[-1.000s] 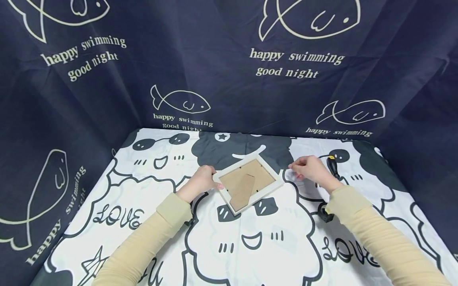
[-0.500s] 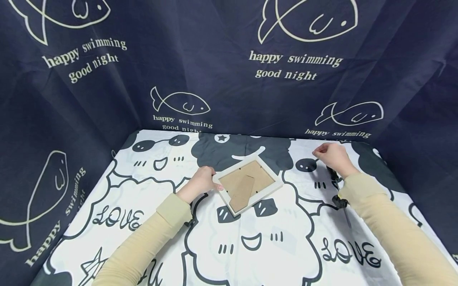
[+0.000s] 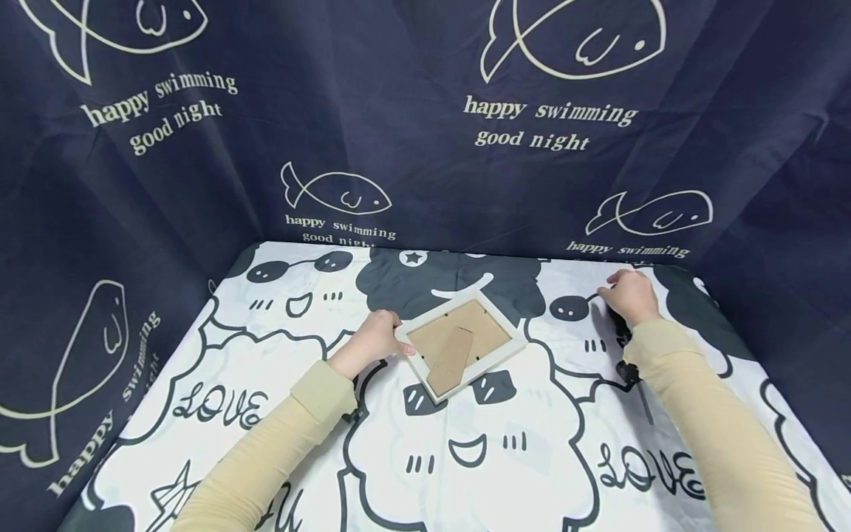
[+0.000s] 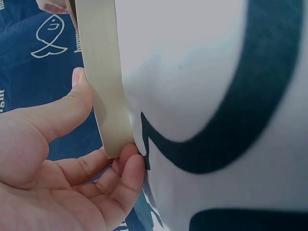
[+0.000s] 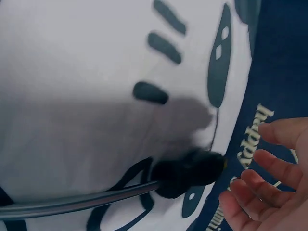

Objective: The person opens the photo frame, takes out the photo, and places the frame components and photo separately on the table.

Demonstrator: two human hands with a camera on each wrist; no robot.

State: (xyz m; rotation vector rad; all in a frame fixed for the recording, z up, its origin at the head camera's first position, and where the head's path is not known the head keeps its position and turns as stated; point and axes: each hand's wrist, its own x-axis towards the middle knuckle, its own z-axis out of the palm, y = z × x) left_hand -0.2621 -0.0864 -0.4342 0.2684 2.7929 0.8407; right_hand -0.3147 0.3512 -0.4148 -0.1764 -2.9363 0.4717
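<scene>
Right hand (image 3: 631,295) blocks most of the screwdriver (image 5: 187,174) in the head view, only dark bits of handle + a thin piece of shaft (image 3: 646,405) peek out, and a dark gadget (image 3: 627,373) at the wrist covers some too. Right wrist cam's better, but the handle's v dark/blurry and the shaft runs off the edge, so no tip visible. Picture frame (image 3: 462,345) is back side up, front's out of sight, & can't tell if its far corners touch the cloth.

Materials: frame's pale w/ flat smooth sides, brown board (image 3: 488,336) in the back, tapered stand leg, tiny dark tabs round the edge. Screwdriver = chunky rounded handle, shiny round metal shaft. Counter (image 3: 532,488) has a white cloth w/ black cartoon sheep, bg is a navy fish-print curtain (image 3: 425,148) w/ soft folds.

Left hand (image 3: 372,341) pinches the frame's left corner, thumb on the back face, other fingers (image 4: 127,183) curled under. Right hand's fingers (image 5: 269,166) are loosely bent w/ gaps, nothing held, just beside the handle end. Frame sits well apart from them, mid-counter.
</scene>
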